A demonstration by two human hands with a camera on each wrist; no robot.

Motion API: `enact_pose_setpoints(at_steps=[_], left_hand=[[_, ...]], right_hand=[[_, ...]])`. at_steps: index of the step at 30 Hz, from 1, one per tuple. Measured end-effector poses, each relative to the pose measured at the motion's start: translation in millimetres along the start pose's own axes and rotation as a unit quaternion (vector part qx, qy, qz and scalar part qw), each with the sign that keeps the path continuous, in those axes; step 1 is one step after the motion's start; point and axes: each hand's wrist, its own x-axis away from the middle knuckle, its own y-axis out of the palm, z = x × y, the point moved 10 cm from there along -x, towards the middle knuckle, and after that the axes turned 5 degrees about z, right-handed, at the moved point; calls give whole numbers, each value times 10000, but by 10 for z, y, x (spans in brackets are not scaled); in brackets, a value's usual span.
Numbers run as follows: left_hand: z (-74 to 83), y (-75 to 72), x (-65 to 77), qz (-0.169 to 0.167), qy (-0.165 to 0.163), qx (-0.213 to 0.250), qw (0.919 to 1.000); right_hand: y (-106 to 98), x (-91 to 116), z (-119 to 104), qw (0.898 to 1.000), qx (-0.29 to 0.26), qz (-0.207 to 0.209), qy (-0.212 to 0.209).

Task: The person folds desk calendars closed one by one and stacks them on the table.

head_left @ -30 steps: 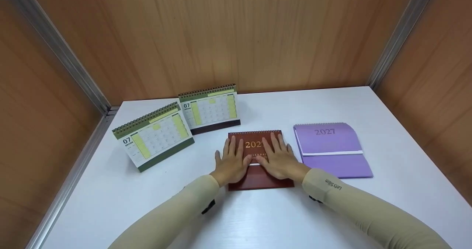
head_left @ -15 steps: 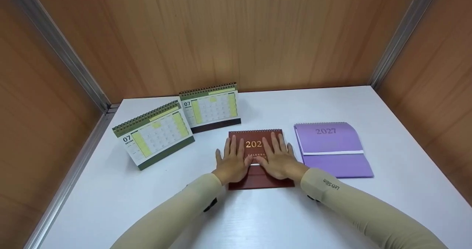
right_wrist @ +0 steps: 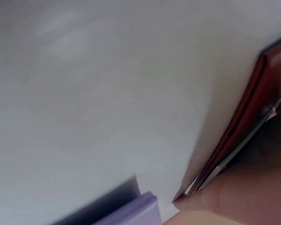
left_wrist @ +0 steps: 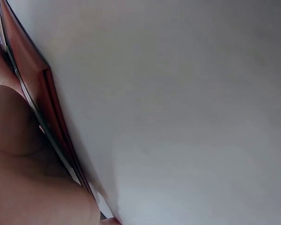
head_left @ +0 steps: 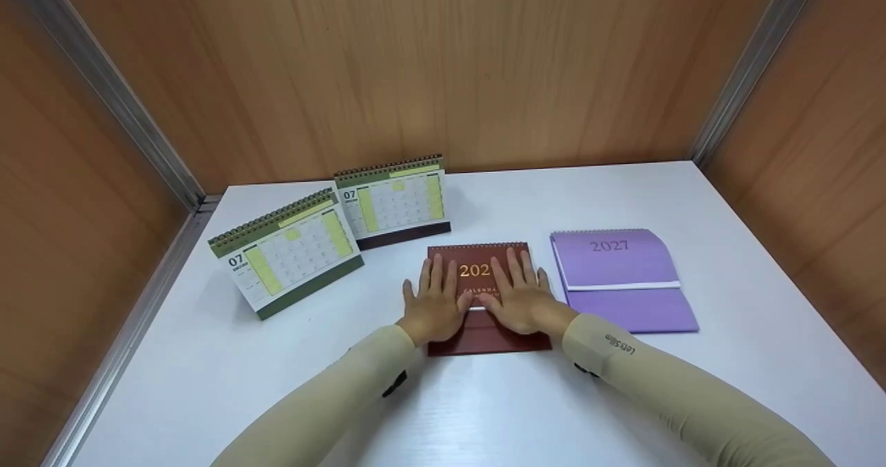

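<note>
A dark red spiral-bound desk calendar [head_left: 477, 333] with gold lettering lies folded flat on the white table. My left hand [head_left: 436, 310] presses on its left half, fingers straight and spread. On the right half rests my right hand [head_left: 524, 302], likewise flat, its thumb close to the left thumb near the pages' lower edge. In the left wrist view the red cover [left_wrist: 35, 79] shows beneath the palm [left_wrist: 33, 187]. From the right wrist, the red cover's edge [right_wrist: 248, 103] runs under the hand [right_wrist: 253, 192], and a purple corner [right_wrist: 136, 213] shows below.
A purple 2027 desk calendar [head_left: 623, 266] lies flat just right of the right hand. Two desk calendars open to month 07 stand tilted at the back left: a green-based one [head_left: 287, 252] and a dark-based one [head_left: 394, 200]. Wooden panels [head_left: 443, 66] enclose the table [head_left: 208, 384].
</note>
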Motion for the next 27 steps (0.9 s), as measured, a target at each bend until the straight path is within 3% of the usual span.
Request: enact_pose_setpoints(at_steps=[8, 14, 19, 24, 27], left_hand=[[20, -129, 53, -241, 54, -121, 9996], [28, -335, 143, -320, 254, 135, 9991], [-87, -430, 97, -503, 622, 552, 9953], [-147, -637, 60, 34, 1008, 1080, 9890], [-230, -751, 54, 384, 912, 1432, 9847]], right_hand=[[-46, 15, 0, 9994, 36, -347, -5], [-130, 26, 0, 9978, 84, -654, -73], [-318, 43, -13, 9974, -212, -682, -135], [-628, 70, 5, 9960, -858, -84, -255], [-780, 93, 65, 9906, -1339, 161, -244]])
